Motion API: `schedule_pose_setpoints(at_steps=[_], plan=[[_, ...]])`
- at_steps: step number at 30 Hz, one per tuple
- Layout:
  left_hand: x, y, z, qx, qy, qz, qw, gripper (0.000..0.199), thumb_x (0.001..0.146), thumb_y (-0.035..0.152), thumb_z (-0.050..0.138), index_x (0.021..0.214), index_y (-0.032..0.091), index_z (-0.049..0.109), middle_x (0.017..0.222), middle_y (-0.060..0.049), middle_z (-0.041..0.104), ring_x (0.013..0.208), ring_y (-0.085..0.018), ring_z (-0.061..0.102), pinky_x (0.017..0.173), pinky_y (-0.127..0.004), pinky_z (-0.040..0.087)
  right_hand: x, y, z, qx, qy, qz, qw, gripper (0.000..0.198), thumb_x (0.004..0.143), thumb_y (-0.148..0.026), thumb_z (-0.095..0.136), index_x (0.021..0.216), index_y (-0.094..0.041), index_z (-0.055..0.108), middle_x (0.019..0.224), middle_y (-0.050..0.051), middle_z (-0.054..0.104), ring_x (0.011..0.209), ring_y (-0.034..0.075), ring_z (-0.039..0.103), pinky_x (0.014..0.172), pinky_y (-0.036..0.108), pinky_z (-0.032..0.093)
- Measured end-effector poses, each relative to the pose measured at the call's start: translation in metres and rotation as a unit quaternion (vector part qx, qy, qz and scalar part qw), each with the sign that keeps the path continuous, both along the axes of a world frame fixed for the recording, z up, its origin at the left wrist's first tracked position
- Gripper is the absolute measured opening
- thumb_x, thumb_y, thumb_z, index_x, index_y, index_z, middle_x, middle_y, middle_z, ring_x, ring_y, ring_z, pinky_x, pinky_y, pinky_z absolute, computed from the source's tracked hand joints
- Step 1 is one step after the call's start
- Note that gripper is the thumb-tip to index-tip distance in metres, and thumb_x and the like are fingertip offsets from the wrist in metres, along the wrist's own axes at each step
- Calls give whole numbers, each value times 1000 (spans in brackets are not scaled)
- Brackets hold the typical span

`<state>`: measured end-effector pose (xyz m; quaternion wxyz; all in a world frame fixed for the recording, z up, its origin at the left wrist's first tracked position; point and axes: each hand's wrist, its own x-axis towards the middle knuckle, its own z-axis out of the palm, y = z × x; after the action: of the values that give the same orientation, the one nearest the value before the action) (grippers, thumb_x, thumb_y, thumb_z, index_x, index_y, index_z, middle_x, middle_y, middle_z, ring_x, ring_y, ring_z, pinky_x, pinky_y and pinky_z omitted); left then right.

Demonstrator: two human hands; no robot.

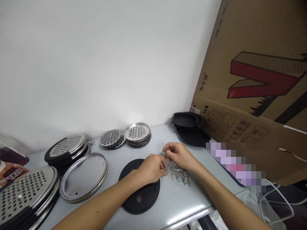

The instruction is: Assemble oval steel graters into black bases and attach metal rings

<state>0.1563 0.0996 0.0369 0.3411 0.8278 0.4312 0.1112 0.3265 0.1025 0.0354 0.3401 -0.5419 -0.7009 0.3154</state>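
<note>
A round black plastic disc [139, 204] lies flat on the table, with a small coin-like spot near its front edge. Over its right side is my left hand [153, 167], fingers closed in a pinch; a tiny glint of metal shows at the fingertips, too small to name. Just right of it, my right hand [179, 155] pinches what looks like a thin metal ring [166, 154] between thumb and forefinger. Below that hand, several loose metal rings [180, 179] and small metal clips [176, 169] lie on the table.
Round metal grater plates [137, 131] are stacked by the wall. Black-rimmed graters [69, 145] and metal discs [83, 177] stand at left. Black plastic parts [189, 123] sit by a large cardboard box [251, 95]. White cables [280, 201] hang at lower right.
</note>
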Motion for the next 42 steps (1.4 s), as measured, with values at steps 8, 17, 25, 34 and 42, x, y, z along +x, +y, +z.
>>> schedule_pose_setpoints(at_steps=[8,17,25,34,42], plan=[[-57,-27,37,69,-131,90,985,5,81,20,62,82,20,67,77,0,68,74,-15,62,72,-26,46,-43,-16,31,5,51,34,998,17,86,-23,49,88,-18,65,59,-4,60,46,8,51,50,20,40],[-121,-51,30,-45,-264,188,945,13,84,29,62,87,18,68,78,-1,67,75,-16,60,73,-27,47,-96,-14,11,-225,273,193,915,31,75,-32,73,100,-15,65,71,-2,62,50,7,52,45,20,44],[-122,-50,20,-87,-354,205,908,11,84,28,66,88,17,67,86,-2,67,84,-16,61,79,-27,47,-91,-22,5,-315,388,156,852,26,72,-28,80,92,-14,70,70,1,69,56,8,62,55,19,51],[-121,-45,6,-210,-451,171,850,19,83,27,71,98,16,73,78,-1,67,66,-8,54,65,-19,44,-97,-28,4,-385,456,143,789,24,67,-21,84,86,-10,73,77,6,73,61,10,69,56,16,55],[-115,-50,15,-204,-450,173,852,23,75,24,78,96,17,75,90,-5,75,85,-16,69,83,-27,52,-95,-25,2,-429,496,158,738,15,72,-18,81,80,-10,71,68,2,71,55,5,67,54,8,52]])
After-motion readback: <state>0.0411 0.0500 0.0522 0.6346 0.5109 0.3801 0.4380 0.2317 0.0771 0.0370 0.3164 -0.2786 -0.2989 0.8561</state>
